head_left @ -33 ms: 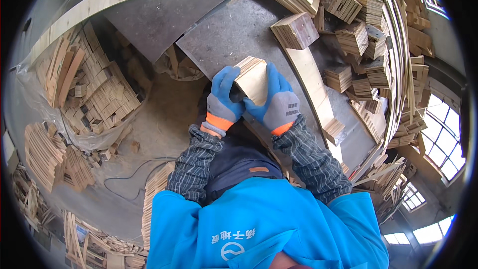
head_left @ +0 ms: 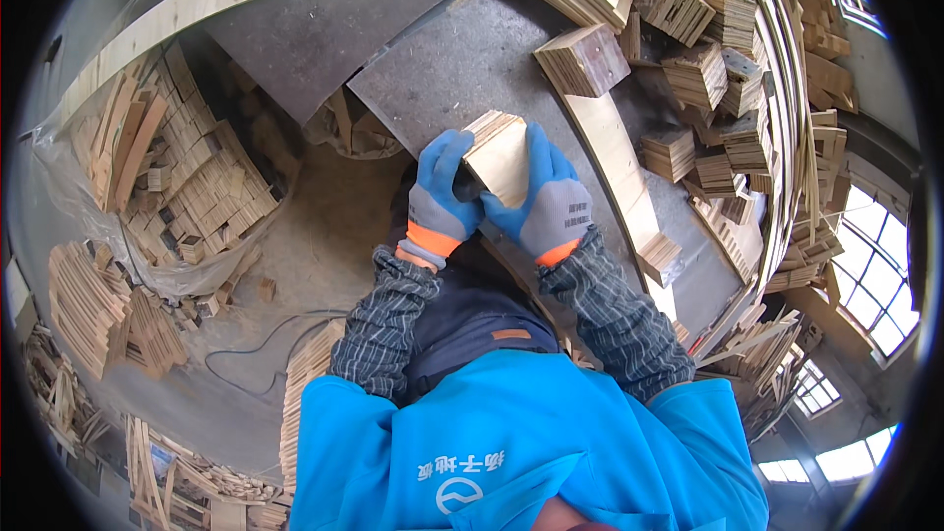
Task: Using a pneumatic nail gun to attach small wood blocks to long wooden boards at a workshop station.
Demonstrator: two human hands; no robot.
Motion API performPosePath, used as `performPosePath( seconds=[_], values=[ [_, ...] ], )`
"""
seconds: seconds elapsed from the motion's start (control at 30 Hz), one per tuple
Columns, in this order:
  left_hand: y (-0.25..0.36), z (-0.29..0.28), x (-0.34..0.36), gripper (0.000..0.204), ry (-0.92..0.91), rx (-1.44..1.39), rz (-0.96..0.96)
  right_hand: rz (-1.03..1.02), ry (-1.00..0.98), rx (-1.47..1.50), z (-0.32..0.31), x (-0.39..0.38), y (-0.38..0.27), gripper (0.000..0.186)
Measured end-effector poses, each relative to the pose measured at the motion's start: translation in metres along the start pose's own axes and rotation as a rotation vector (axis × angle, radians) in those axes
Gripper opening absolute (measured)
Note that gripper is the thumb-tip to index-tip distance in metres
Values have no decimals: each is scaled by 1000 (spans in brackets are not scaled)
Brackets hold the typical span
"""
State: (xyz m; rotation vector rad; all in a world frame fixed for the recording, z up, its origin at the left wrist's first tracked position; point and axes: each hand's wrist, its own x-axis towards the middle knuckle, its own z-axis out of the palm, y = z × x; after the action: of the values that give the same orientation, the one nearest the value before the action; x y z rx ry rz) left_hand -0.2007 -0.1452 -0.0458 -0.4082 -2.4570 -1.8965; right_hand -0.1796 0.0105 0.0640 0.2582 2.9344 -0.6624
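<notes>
Left hand (head_left: 439, 182) and right hand (head_left: 549, 202) have their grip clamped on 1 wood block (head_left: 503, 162), held over the near edge of the tabletop (head_left: 452, 69); a plank (head_left: 615, 152) with 1 squarish block (head_left: 583, 61) at its far end lies between them and the heaped blocks (head_left: 694, 77)

Left hand (head_left: 441, 192): is raised, fingers curled in a grip.
Right hand (head_left: 553, 199): is held opposite, fingers pointed forward, thumb stretched leftward.
Left forearm (head_left: 386, 320): is extended forward.
Right forearm (head_left: 621, 320): is angled forward and inward.
</notes>
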Motion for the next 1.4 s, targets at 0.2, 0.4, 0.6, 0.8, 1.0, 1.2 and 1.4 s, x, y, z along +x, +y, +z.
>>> performPosePath(
  seconds=[0.2, 0.4, 0.6, 0.8, 1.0, 1.2, 1.4],
  values=[
    [-1, 0, -1, 82, -15, 10, -23, 14, -11, -37, -2, 0, -6, 101],
    [-5, 1, -2, 83, 5, 6, 5, 67, -91, -8, -6, 1, -8, 102],
    [-6, 3, -5, 80, 13, 3, -15, 83, -86, -14, -7, 1, -10, 105],
    [-8, 2, 0, 80, -1, -12, 43, 34, -31, -63, 0, -1, -7, 106],
    [26, -6, -36, 74, 70, -133, -409, 96, -93, -47, -6, -2, -12, 106],
    [32, 37, -105, 60, -564, -639, -801, 75, -10, -35, 1, -5, -6, 105],
    [-24, 81, -109, 44, -667, -646, -405, 152, 84, -88, 27, -16, 7, 108]
  ],
)
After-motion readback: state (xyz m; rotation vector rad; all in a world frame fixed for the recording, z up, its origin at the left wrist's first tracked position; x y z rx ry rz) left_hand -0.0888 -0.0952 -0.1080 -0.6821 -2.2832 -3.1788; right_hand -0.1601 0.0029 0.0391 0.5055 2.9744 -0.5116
